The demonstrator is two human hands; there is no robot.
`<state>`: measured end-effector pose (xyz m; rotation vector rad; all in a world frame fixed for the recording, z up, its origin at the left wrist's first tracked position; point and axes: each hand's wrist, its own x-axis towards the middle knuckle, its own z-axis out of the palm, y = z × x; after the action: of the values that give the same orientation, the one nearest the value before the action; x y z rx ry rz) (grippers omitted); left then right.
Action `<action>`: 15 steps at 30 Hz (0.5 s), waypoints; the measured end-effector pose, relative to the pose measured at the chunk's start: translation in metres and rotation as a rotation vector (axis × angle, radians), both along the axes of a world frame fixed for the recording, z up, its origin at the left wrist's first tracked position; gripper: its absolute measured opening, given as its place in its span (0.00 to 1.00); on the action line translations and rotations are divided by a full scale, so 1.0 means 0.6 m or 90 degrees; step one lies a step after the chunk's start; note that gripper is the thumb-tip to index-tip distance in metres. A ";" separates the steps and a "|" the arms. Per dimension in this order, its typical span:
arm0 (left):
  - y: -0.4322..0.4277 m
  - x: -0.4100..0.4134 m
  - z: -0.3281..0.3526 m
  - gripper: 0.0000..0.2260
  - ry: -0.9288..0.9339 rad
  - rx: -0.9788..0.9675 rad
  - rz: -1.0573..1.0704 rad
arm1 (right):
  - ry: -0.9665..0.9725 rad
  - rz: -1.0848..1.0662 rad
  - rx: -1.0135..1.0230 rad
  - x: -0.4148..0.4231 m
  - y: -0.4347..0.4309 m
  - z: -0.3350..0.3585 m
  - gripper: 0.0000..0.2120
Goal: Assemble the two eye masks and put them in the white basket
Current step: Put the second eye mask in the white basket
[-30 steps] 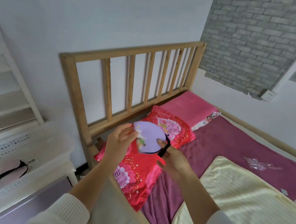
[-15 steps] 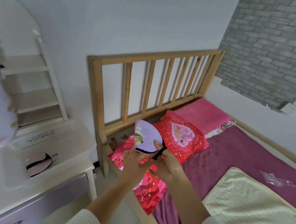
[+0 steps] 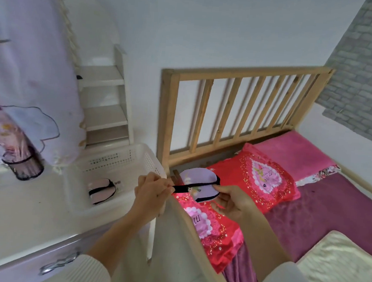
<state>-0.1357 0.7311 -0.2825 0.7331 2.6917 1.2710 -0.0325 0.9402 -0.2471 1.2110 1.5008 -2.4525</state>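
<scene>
**A:** In the head view, what is hard to read?

**B:** The whole frame is softly blurred. The print on the lilac fabric eye mask with black trim [image 3: 196, 183] is only a smear of colour. The right hand [image 3: 231, 202] covers the mask's lower right edge, and I cannot make out where the black elastic strap [image 3: 190, 188] joins the mask on the near side. Both forearms run out at the bottom edge in white sleeves.

**A:** And the hands?

**B:** The left hand [image 3: 153, 191] is curled, thumb and fingers pinched on the strap's left end, drawing it taut across the mask. The right hand is partly closed, fingers holding the mask from below. Both are raised above the wooden bed rail [image 3: 198, 234], over the red patterned pillow [image 3: 259, 181].

**A:** Where is the other mask?

**B:** A pale pink eye mask with a black strap [image 3: 102, 190] lies inside the white perforated plastic basket [image 3: 122, 158], which sits on the white bedside cabinet [image 3: 21, 213], just left of the left hand.
</scene>
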 end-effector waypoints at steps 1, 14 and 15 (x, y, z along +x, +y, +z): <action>-0.011 -0.008 -0.003 0.07 -0.018 0.007 0.012 | -0.005 0.047 0.009 -0.011 -0.009 -0.003 0.04; -0.113 -0.132 -0.060 0.03 -0.325 0.257 0.253 | 0.010 0.261 0.150 -0.279 -0.124 -0.077 0.12; -0.121 -0.145 -0.065 0.04 -0.317 0.241 0.274 | 0.019 0.270 0.129 -0.303 -0.131 -0.085 0.12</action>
<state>-0.2228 0.6583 -0.3216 -0.1645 2.2814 1.7946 -0.2143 0.8618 -0.2981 0.7722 1.8256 -2.0918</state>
